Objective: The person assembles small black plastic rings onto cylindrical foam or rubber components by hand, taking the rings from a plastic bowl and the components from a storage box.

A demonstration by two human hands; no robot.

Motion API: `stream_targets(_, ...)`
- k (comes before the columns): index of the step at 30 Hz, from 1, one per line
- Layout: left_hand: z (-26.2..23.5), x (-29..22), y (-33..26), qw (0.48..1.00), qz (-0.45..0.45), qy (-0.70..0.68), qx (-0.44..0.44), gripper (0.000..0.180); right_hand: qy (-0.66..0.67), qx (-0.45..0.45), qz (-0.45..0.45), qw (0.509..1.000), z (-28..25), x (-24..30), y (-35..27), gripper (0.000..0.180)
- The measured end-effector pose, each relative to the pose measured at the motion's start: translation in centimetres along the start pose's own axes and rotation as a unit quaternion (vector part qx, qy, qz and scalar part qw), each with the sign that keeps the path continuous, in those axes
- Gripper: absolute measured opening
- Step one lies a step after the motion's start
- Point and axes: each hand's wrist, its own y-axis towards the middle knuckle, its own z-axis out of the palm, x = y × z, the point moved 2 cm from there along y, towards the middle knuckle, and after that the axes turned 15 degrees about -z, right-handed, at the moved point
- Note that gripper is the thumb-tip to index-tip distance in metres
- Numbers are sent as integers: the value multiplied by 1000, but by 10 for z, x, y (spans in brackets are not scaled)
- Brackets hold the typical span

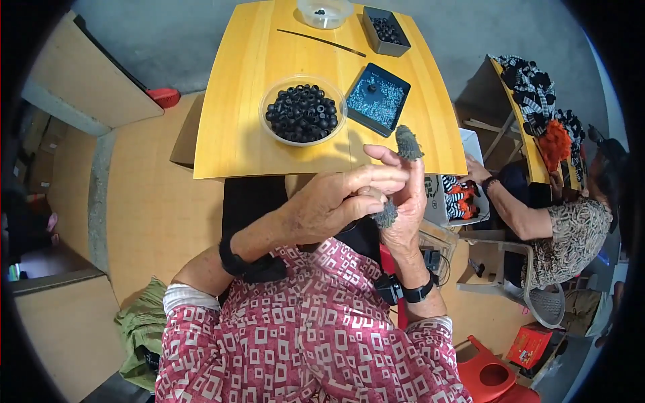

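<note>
My left hand [329, 201] reaches across to my right hand [406, 215] in front of the table's near edge. Grey knitted finger covers sit on my right hand: one cover [408, 143] on a raised finger, another cover [385, 214] lower, at the thumb. My left thumb and fingers close around this lower cover, hiding part of it. The right hand's fingers are stretched out and appear to hold nothing. Just beyond my hands, a clear round bowl [267, 89] holds black beads [302, 115]. To its right, a dark square tray [359, 121] contains tiny blue beads [377, 101].
The yellow wooden table [232, 101] also bears a thin dark stick [322, 42], a clear tub [326, 21] and a dark box [388, 47] of beads. At right, a co-worker's hand [476, 171] is at a white carton [470, 142]. A red stool [485, 376] stands lower right.
</note>
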Motion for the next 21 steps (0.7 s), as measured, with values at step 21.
stream_targets(21, -33, 13, 32, 968, -109, -224, -41, 20, 294, 102, 169, 935, 2, -2, 0, 100)
